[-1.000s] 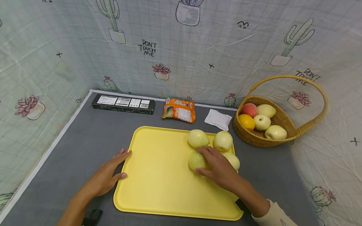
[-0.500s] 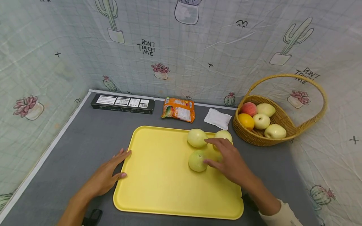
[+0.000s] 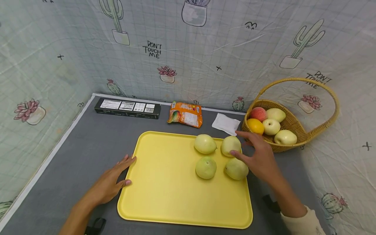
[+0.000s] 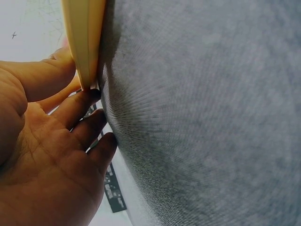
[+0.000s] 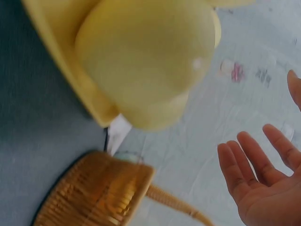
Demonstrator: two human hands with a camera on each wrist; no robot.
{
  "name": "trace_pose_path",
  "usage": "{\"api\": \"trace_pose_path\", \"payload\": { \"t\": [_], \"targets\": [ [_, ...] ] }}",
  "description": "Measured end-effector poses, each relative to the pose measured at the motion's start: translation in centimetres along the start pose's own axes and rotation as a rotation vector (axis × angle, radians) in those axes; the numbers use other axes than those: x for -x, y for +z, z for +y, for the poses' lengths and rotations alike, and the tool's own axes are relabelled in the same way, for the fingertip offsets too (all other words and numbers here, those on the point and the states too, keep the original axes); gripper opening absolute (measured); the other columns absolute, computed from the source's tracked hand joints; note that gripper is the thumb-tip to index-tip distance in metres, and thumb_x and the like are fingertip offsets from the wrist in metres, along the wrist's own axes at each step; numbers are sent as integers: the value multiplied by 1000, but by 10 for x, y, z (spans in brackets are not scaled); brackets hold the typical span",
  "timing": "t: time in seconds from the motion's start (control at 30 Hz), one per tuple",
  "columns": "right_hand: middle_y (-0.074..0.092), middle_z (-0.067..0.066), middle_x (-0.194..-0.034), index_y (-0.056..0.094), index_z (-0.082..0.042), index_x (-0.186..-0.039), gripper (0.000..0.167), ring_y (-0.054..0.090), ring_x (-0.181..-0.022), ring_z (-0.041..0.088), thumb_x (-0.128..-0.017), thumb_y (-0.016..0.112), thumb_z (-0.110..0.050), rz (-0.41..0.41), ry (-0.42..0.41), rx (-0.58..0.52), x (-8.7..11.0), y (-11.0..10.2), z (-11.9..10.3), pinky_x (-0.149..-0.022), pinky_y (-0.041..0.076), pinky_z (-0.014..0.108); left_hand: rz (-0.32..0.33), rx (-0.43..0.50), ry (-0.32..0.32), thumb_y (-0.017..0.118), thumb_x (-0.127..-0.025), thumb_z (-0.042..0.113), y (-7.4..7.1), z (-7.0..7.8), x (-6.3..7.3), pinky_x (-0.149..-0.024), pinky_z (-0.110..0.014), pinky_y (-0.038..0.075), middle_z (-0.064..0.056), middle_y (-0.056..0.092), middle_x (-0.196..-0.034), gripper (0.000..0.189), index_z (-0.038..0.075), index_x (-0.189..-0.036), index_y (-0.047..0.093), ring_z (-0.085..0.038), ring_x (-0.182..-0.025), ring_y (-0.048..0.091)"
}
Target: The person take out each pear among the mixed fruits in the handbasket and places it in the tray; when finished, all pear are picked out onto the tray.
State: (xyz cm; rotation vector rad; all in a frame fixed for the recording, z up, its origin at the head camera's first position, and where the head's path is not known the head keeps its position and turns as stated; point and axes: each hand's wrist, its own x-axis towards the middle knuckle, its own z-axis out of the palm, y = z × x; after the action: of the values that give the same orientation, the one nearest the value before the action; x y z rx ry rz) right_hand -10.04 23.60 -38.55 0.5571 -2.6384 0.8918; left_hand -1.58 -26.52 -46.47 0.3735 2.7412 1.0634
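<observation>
Several pale yellow-green fruits that look like pears lie on the right part of a yellow tray [image 3: 164, 182]: a back-left fruit [image 3: 205, 144], a back-right fruit [image 3: 230, 146], a front-left fruit [image 3: 206, 167] and a front-right fruit [image 3: 236, 169]. My right hand [image 3: 259, 156] hovers over the tray's right edge beside the back-right fruit, fingers spread and holding nothing. In the right wrist view a fruit [image 5: 146, 52] fills the top, apart from the right hand [image 5: 268, 188]. At the tray's left edge my left hand [image 3: 110, 182] rests its fingertips and thumb [image 4: 42, 77] against the rim.
A wicker basket [image 3: 249, 140] at the right holds a peach [image 3: 258, 114], an orange [image 3: 255, 126] and several pale fruits. Along the back stand a black box [image 3: 127, 108], an orange snack bag [image 3: 185, 114] and a white packet [image 3: 226, 123]. Patterned cloth surrounds the table.
My right hand has let go of the front-left fruit and moved right and back toward the tray's right edge, uncovering the front-right fruit. The left hand stays in place.
</observation>
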Motion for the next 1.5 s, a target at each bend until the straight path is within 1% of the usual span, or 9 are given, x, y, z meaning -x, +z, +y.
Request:
{"api": "trace_pose_path", "payload": {
  "t": [0.1,0.3,0.47,0.53,0.73,0.8,0.9,1.03,1.5],
  "targets": [
    [69,9,-137,67,-15,-142,68,66,-123,30,-80,96,-16,52,45,-25,-4,-8,9,-103,36,-1,1,-9,-2,80,-93,16,0,0,0,-121,-66,28,-18,35,-172,85,14,-167,38,-48,-159,29],
    [71,10,-139,67,-11,-141,67,67,-119,30,-80,96,-16,135,149,-40,-10,-19,33,-100,41,1,4,-1,1,80,-92,14,0,0,-1,-118,-74,31,-20,35,-172,85,13,-166,39,-51,-158,30],
    [71,10,-139,67,-9,-139,63,63,-109,-11,-83,94,-17,179,217,-59,-14,-26,54,-95,42,-4,3,4,-1,80,-92,14,0,1,-1,-117,-77,30,-22,34,-172,84,13,-166,40,-52,-157,30],
    [71,11,-139,67,-6,-138,61,58,-109,-17,-84,93,-17,196,235,-63,-16,-27,62,-95,44,-3,3,4,-6,80,-92,14,0,1,-1,-118,-77,30,-22,34,-172,84,13,-166,39,-52,-158,29],
    [72,12,-136,68,-4,-136,59,64,-119,24,-85,93,-19,233,279,-3,-19,-28,91,-96,43,1,1,-2,-12,80,-92,14,0,1,-2,-118,-76,31,-22,34,-172,84,13,-166,39,-52,-158,29],
    [71,12,-137,68,-5,-137,60,64,-122,27,-85,93,-20,231,295,17,-20,-30,99,-99,45,5,0,-3,-11,80,-92,14,0,1,-2,-118,-77,31,-22,34,-172,84,13,-166,39,-52,-158,29],
    [69,14,-140,66,-5,-140,62,63,-127,34,-87,91,-25,207,324,34,-21,-32,109,-112,53,29,-1,3,-10,80,-92,14,0,0,-2,-118,-77,30,-22,33,-172,84,13,-166,39,-53,-158,29],
    [66,20,-144,62,-4,-144,64,59,-132,45,-91,88,-28,171,357,32,-24,-37,120,-112,49,63,0,14,-5,80,-92,14,1,-1,-2,-117,-77,30,-23,33,-172,84,13,-166,39,-53,-158,29],
    [57,33,-142,54,-2,-152,71,54,-124,51,-97,81,-37,19,424,132,-43,-48,147,-100,44,64,11,-4,7,80,-93,16,1,-2,-1,-119,-68,30,-18,36,-172,84,15,-166,39,-47,-159,30]
  ]
}}
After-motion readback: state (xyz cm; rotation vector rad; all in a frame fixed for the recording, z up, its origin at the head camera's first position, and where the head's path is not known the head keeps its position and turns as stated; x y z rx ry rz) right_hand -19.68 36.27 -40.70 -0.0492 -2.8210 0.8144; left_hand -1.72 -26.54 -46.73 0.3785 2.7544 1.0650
